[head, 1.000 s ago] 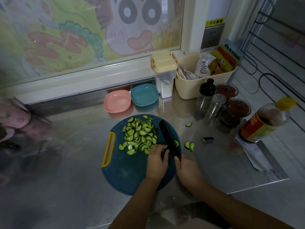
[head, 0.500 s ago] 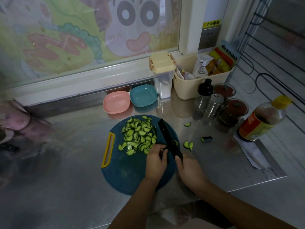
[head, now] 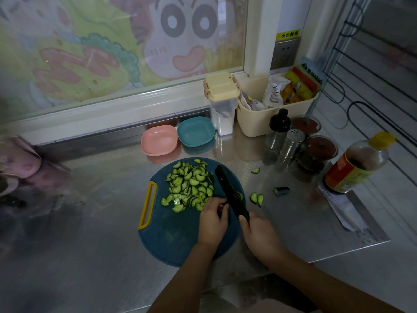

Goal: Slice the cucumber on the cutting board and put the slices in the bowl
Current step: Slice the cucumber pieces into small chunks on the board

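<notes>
The steel countertop (head: 101,211) is carrying everything, and the round blue cutting board (head: 171,233) with its yellow handle is lying in the middle of it, right in front of you. Your right hand (head: 259,238) is wrapping its fingers round the grip of the black knife (head: 228,190), whose blade is running diagonally up and left across the board's right half. Your left hand (head: 213,220) is sitting on the board with its fingers curled and bunched together, their tips touching the blade's left side. Something dark is showing between thumb and fingers, too small to tell what. The cucumber slices (head: 188,185) are lying just above and to the left of those fingertips, heaped in a loose pile of pale green half-moons with dark rinds, filling the board's upper half. One more piece is peeking out on the blade's right side. Behind the board, a cream basket (head: 259,118) of packets and a lidded container (head: 222,102) are standing against the window ledge, and a yellow-capped bottle (head: 356,163) is standing far right. The pink bowl (head: 159,140) and teal bowl (head: 195,131) are waiting side by side just beyond the board, with nothing showing inside either. Shakers (head: 291,146) are crowding the right rear. A few stray slices (head: 256,198) and a dark cucumber end (head: 281,190) are lying on the counter to the right of the board.
</notes>
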